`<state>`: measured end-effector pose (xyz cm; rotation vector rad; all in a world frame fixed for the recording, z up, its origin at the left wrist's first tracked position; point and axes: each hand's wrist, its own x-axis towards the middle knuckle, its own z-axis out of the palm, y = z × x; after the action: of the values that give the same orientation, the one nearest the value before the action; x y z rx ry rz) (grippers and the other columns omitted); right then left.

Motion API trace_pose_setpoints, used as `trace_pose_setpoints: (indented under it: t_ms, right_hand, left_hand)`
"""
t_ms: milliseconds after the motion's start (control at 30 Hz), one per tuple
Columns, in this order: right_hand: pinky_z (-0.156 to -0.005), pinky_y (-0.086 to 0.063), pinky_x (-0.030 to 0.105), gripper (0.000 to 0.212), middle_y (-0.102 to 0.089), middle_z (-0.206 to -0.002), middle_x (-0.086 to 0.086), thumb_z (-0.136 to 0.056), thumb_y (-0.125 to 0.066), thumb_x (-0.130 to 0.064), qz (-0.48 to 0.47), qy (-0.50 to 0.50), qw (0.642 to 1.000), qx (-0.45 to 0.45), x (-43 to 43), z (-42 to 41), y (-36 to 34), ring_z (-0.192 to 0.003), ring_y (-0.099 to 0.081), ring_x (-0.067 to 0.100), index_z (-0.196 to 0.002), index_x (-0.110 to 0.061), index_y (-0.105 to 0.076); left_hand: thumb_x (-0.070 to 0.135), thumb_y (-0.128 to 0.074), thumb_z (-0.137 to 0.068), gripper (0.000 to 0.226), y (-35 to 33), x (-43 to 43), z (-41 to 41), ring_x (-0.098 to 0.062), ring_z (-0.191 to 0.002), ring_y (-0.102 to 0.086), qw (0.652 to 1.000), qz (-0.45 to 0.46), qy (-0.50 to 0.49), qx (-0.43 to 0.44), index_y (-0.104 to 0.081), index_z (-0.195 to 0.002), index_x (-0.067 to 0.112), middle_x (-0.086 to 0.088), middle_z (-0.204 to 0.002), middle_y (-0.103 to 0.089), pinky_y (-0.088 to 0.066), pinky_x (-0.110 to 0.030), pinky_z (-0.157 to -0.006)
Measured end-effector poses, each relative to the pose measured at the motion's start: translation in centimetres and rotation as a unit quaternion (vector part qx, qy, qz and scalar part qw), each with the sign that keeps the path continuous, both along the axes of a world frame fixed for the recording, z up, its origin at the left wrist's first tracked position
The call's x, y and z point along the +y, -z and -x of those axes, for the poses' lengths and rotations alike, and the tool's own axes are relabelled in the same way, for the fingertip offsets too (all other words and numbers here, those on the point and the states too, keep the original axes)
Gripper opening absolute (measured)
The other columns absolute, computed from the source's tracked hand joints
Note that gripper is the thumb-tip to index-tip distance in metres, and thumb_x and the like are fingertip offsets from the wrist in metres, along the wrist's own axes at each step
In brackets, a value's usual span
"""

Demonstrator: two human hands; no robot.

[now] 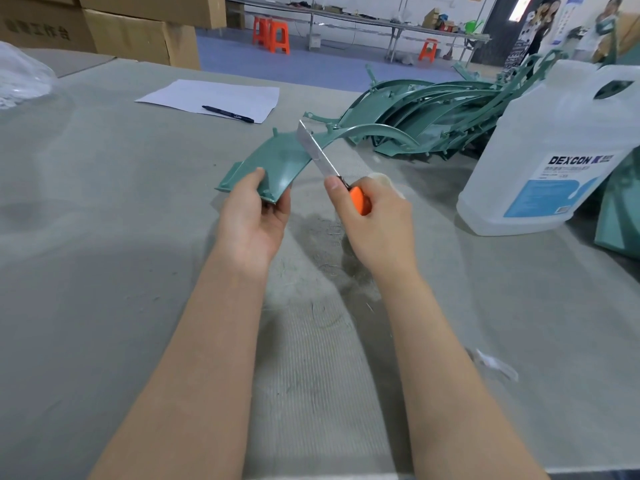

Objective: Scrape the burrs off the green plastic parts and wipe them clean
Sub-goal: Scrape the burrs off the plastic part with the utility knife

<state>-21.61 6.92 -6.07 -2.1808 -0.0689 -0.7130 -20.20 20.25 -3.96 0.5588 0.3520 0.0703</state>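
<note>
My left hand (251,216) grips the near end of a curved green plastic part (277,157), thumb on top, holding it above the grey table (104,237). My right hand (375,220) holds an orange-handled utility knife (360,200). Its long steel blade (317,150) lies across the part's right edge, tip pointing up and away. A pale cloth (384,180) shows just behind my right hand. A pile of several more green curved parts (426,116) lies at the back right.
A large clear DEXCON jug (550,157) stands right of my hands. A white sheet (214,98) with a black pen (227,114) lies farther back. Cardboard boxes (121,26) are stacked at the back left, and a plastic bag (20,77) at the far left. Scrapings litter the table between my arms.
</note>
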Motion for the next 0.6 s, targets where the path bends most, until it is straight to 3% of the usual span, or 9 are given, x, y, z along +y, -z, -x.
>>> trace_pose_setpoints:
  t_ms: [167, 600]
  right_hand:
    - [-0.062, -0.04, 0.036, 0.047, -0.043, -0.057, -0.007, -0.09, -0.053, -0.06, 0.003, 0.014, 1.0, 0.01, -0.24, -0.09, -0.03, -0.064, -0.048, 0.02, -0.059, -0.028, -0.037]
    - [-0.068, -0.047, 0.043, 0.048, -0.047, -0.058, -0.005, -0.09, -0.051, -0.061, 0.004, 0.032, 0.999, 0.02, -0.26, 0.01, -0.22, -0.069, -0.053, 0.027, -0.06, -0.027, -0.037]
  left_hand:
    - [0.006, -0.05, -0.097, 0.009, -0.12, -0.04, 0.07, -0.02, -0.074, -0.062, 0.999, 0.021, 0.031, -0.004, -0.056, -0.091, 0.004, -0.012, -0.086, -0.063, -0.049, -0.016, -0.043]
    - [0.006, -0.051, -0.097, 0.011, -0.09, 0.04, -0.13, -0.02, -0.071, -0.061, 0.999, 0.014, 0.042, 0.002, -0.057, -0.088, 0.004, -0.012, -0.082, -0.063, -0.048, -0.016, -0.041]
